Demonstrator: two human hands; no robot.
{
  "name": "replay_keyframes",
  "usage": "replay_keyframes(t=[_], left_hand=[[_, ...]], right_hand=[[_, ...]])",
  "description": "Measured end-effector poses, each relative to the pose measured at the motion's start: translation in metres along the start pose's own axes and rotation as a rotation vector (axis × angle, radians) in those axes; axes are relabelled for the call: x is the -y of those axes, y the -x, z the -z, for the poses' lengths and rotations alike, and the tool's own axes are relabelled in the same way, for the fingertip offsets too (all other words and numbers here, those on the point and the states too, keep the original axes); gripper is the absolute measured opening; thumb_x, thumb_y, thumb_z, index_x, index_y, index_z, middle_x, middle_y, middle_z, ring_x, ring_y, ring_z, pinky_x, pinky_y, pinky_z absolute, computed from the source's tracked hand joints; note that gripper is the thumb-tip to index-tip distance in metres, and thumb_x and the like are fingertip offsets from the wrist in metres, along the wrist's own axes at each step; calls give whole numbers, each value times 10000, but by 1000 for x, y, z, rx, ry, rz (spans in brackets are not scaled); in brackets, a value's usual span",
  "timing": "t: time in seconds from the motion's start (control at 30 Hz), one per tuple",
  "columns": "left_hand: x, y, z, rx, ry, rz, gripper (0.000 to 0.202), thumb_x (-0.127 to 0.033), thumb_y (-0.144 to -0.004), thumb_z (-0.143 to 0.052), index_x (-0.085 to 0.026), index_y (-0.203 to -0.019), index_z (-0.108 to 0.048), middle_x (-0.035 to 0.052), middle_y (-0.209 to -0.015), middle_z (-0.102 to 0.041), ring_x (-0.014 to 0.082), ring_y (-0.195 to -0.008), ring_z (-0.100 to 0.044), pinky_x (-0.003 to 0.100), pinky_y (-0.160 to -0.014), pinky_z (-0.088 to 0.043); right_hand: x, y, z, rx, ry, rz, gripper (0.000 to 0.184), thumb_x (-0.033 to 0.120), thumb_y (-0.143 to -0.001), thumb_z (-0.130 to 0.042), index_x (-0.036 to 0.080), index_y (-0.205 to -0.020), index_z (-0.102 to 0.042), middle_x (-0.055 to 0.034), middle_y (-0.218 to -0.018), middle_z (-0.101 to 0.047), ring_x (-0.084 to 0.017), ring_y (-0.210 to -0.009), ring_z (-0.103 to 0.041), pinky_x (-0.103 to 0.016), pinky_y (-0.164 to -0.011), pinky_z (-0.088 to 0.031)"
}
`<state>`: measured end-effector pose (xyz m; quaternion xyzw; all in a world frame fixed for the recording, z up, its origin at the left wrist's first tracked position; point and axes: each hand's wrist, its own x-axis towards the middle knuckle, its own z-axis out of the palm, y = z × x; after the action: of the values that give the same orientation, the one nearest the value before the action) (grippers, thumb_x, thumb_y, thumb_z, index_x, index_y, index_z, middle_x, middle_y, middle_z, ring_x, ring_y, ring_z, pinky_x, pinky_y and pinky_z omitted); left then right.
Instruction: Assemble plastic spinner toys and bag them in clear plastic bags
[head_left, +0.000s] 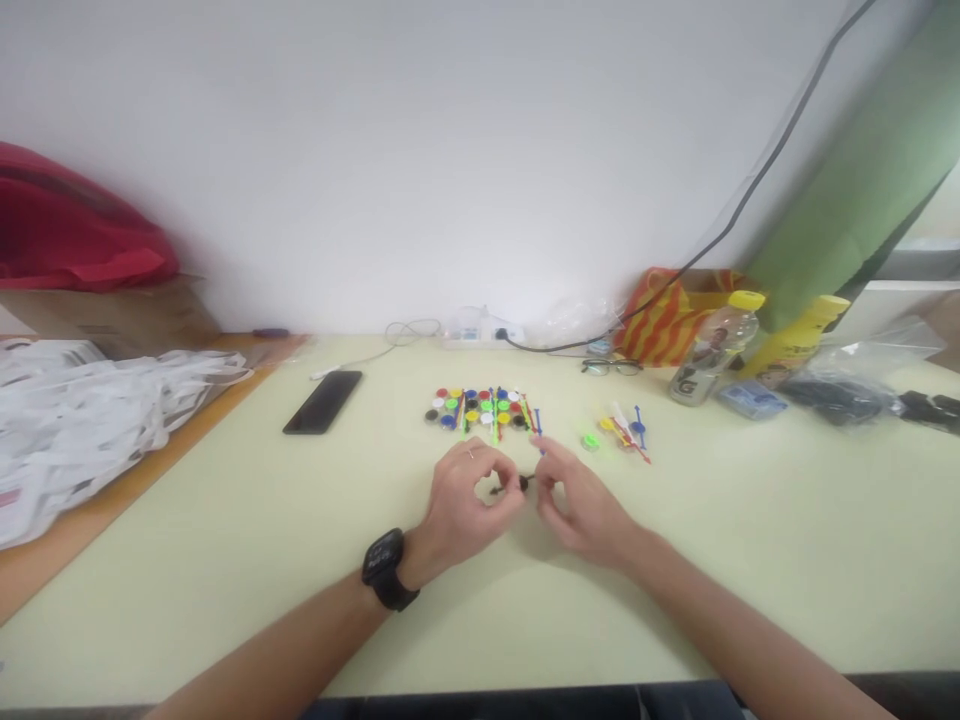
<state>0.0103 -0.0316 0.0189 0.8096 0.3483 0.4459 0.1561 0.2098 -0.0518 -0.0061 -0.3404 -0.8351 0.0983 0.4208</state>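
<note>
Between my two hands is a small black arrow spinner [524, 483], a round disc with a thin arrow through it. My left hand [465, 497], wearing a ring, pinches it at the disc between thumb and forefinger. The curled fingers of my right hand [585, 502] close at the arrow's other end; the fingertips partly hide it. Just beyond the hands lies a group of colored discs and arrows [487, 406] in rows. To the right is a small loose pile of arrow pieces [621, 427], with a green disc [590, 441] beside it.
A black phone [323, 402] lies on the left. White bags [112, 430] cover the far left. Glasses [611, 367], a bottle [716, 350], a yellow bottle [799, 340] and a blue packet [752, 399] stand or lie back right. A cable [735, 215] runs to a power strip [484, 331].
</note>
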Motion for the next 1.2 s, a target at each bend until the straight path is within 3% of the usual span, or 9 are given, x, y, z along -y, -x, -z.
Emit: replay_keyframes(t=[0.13,0.33,0.53,0.83,1.2], left_hand=[[3,3,-4,27,12,-49,136,-116,-859,-605,-236,-896,-656,3,-826,-726,192,-778,-612,365,-776,-488],[5,4,-6,69,-24,-146,106,-160,-919,-609,-235,-965,-667,15,-852,-744,191,-758,-610,371,-765,-465],[6,3,-6,101,-5,-119,79,-186,-981,-563,-222,-956,-629,12,-883,-716,174,-813,-619,348,-801,-463],[4,2,-2,247,-3,0,157,-226,-1054,-431,-211,-970,-562,23,-948,-650,184,-890,-575,340,-847,-431],[4,2,-11,252,-88,-12,173,-187,-1055,-350,-203,-955,-491,27,-906,-578,192,-818,-498,358,-804,-400]], right_hand=[[6,-3,6,2,-442,-270,592,167,-983,-450,254,-1509,-193,15,-811,-543,-187,-778,-551,-382,-818,-516],[6,-4,5,7,-657,-357,533,247,-1013,-485,283,-1474,-220,9,-846,-546,-187,-803,-525,-373,-839,-471],[8,-2,5,47,-581,-345,545,223,-1013,-474,287,-1487,-214,2,-868,-538,-194,-818,-526,-389,-860,-473],[6,0,1,62,-390,-215,635,111,-976,-421,267,-1536,-166,4,-847,-524,-197,-828,-536,-415,-876,-492],[11,-1,-5,29,-313,-210,633,99,-977,-404,268,-1538,-163,3,-845,-503,-194,-805,-541,-404,-855,-507]])
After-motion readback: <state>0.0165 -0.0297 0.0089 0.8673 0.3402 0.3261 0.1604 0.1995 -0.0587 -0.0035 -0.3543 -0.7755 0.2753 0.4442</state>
